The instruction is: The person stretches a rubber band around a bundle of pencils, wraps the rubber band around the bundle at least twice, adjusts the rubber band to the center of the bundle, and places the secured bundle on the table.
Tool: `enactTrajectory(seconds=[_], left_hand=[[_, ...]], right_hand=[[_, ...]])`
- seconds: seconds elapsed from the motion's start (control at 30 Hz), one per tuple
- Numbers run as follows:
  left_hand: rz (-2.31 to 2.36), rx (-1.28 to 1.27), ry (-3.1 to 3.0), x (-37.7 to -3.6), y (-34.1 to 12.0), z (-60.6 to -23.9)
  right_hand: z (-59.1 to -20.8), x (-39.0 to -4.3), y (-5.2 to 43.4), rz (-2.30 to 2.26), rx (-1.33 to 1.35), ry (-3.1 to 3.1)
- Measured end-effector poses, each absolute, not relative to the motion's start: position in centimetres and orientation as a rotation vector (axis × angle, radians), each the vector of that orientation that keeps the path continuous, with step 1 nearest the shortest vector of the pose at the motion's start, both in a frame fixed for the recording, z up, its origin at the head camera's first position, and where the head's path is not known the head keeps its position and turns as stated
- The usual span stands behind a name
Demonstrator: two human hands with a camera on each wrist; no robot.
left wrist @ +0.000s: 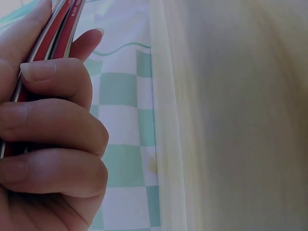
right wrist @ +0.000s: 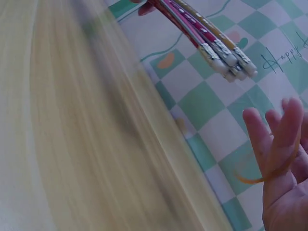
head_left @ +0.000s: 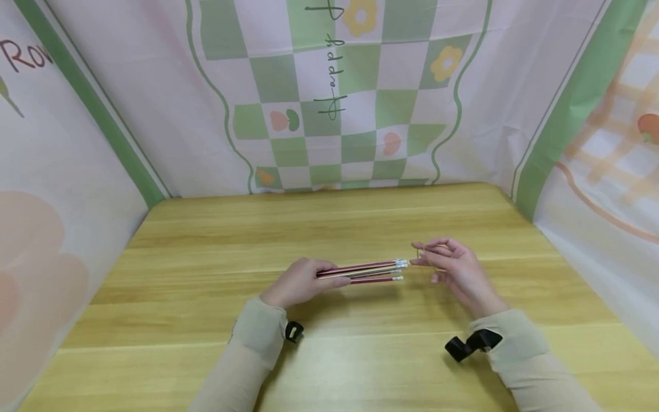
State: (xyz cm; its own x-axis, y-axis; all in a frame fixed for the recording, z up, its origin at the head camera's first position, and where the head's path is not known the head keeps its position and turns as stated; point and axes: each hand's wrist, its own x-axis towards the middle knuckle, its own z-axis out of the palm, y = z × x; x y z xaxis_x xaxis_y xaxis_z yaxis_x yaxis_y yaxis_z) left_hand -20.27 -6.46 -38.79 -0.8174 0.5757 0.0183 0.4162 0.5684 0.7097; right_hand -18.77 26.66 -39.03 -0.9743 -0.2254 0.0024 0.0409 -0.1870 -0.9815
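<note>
My left hand (head_left: 296,281) grips a bundle of pencils (head_left: 378,265), its fingers curled round them in the left wrist view. Their white eraser ends point right, toward my right hand (head_left: 460,274). Red, pink and gold barrels with silver ferrules show in the right wrist view, the eraser tips (right wrist: 236,72) bunched together. A thin orange-brown rubber band (right wrist: 250,181) hangs looped round fingers of the right hand, which are extended and spread. That band is apart from the pencils, just beyond their eraser ends. The pencils' other ends are hidden by the left hand.
Both hands are above a wooden table (head_left: 329,366). A printed cloth (head_left: 355,63) with green checks stands behind its far edge, and more cloth hangs at both sides. Black straps (head_left: 471,345) are on the wrists.
</note>
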Motion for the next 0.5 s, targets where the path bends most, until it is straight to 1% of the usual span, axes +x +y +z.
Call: enactTrajectory(seconds=[0.17, 0.5], left_hand=[[1.1, 0.828, 2.579, -20.3, -6.6, -38.8], [1.11, 0.809, 2.562, -20.4, -6.7, -38.5]], right_hand=[[-39.4, -18.8, 25.7, -2.224, -0.237, 1.955], [-39.9, -18.7, 23.0, -2.058, -0.491, 2.051]])
